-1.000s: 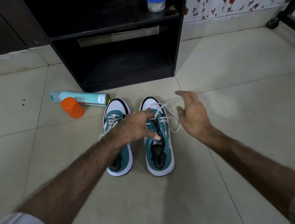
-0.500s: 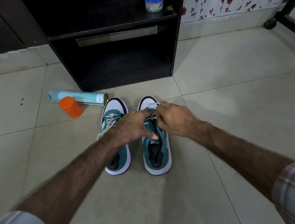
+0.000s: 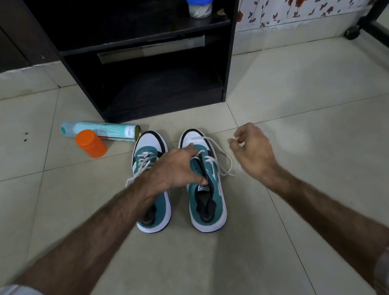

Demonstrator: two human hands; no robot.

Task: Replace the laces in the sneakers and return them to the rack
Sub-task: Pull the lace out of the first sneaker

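Two teal and white sneakers stand side by side on the tiled floor, toes toward the black rack (image 3: pixel 156 85). The left sneaker (image 3: pixel 146 153) is laced with a white lace. My left hand (image 3: pixel 178 167) reaches across it and holds the tongue area of the right sneaker (image 3: pixel 209 194). A white lace (image 3: pixel 221 158) runs loose from the right sneaker's upper eyelets out to the right. My right hand (image 3: pixel 252 150) hovers to the right of that shoe, fingers curled, pinching the lace's end near its fingertips.
A teal spray can (image 3: pixel 101 132) lies on the floor left of the shoes with an orange capped jar (image 3: pixel 90 143) in front of it. A blue-lidded container (image 3: pixel 200 3) stands on the rack's upper shelf. A wheeled black frame (image 3: pixel 380 33) stands at the far right.
My right hand was at the right sneaker's eyelets half a second ago; it has pulled away to the right, drawing lace out. My left hand has stayed on the shoe.
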